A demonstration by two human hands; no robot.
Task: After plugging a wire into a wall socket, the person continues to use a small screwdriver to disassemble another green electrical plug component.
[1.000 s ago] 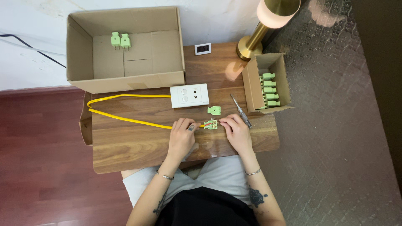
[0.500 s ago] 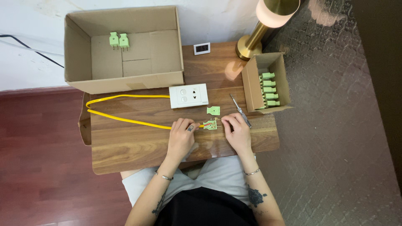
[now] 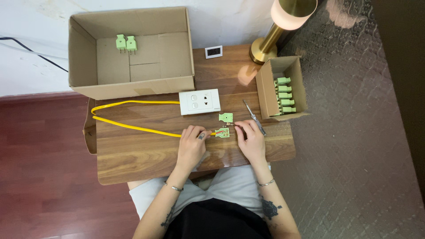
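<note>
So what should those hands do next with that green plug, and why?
Probably pick up the screwdriver: the open plug lies with the yellow cable fed in, left hand pinning it, right hand at its edge, cover lying apart.

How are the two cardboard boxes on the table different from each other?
The big box lies behind the white socket and holds only two green plugs. The small box stands at the right, near the lamp, and holds a neat stack of green plugs. Both are brown and open.

One head camera looks straight down, fairly high, over the wooden table (image 3: 133, 155).
</note>
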